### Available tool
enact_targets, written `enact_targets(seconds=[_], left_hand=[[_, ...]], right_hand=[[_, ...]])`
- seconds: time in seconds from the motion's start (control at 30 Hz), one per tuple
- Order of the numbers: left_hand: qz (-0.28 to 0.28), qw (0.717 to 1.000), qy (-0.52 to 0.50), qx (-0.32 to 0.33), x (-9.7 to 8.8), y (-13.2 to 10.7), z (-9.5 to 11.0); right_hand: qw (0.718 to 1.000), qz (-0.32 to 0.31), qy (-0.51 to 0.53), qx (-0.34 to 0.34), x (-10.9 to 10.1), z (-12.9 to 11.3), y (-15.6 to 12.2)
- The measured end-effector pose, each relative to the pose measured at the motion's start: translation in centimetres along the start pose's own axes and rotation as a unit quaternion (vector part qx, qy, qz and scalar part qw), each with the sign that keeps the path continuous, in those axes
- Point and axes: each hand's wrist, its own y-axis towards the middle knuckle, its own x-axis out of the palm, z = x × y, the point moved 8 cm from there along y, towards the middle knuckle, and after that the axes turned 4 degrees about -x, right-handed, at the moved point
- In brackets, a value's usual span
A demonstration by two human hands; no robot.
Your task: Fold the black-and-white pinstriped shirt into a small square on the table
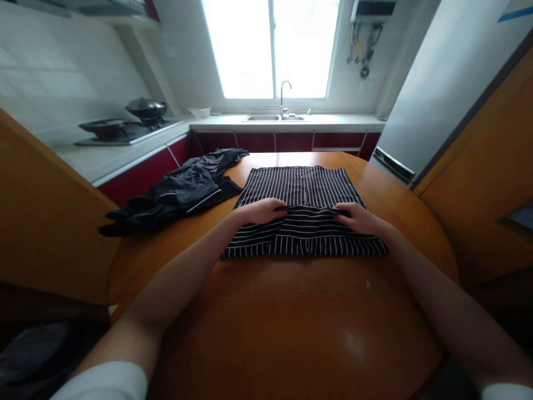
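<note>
A black garment with white stripes (302, 186) lies on the wooden table, its near part folded over on itself. Stripes run lengthwise on the far part and crosswise on the folded part. My left hand (266, 211) pinches the edge of the folded layer left of its middle. To the right, my right hand (356, 218) grips the same edge, fingers closed on the cloth. Some fingertips are hidden by the fabric. What kind of garment it is, I cannot tell.
Dark clothes (187, 186) lie heaped on the left of the round wooden table (291, 322). Beyond stand a counter with a sink (266, 118), a stove with pans (145, 108) on the left, and a fridge (428, 83) on the right.
</note>
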Motion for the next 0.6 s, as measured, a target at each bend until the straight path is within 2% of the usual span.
enact_targets(seconds=[0.1, 0.23, 0.33, 0.47, 0.6], left_hand=[[-0.017, 0.999, -0.048, -0.007, 0.3, 0.0, -0.3], [-0.023, 0.995, -0.094, -0.036, 0.8, 0.1, -1.8], [-0.024, 0.996, -0.074, -0.044, 1.2, 0.5, -3.2], [0.030, 0.995, 0.019, -0.093, 0.8, 0.9, -5.8], [0.064, 0.991, 0.047, -0.106, -0.2, 0.6, -7.5]], right_hand=[[1.000, 0.015, 0.006, 0.006, -0.2, 0.0, 0.0], [0.999, 0.024, 0.028, 0.012, 0.0, 0.7, 0.1], [0.999, 0.029, 0.019, 0.023, 0.5, 1.7, 0.4], [0.992, 0.026, -0.088, 0.087, 1.2, 3.6, 0.6], [0.958, 0.000, -0.228, 0.175, 0.5, 5.4, -0.2]])
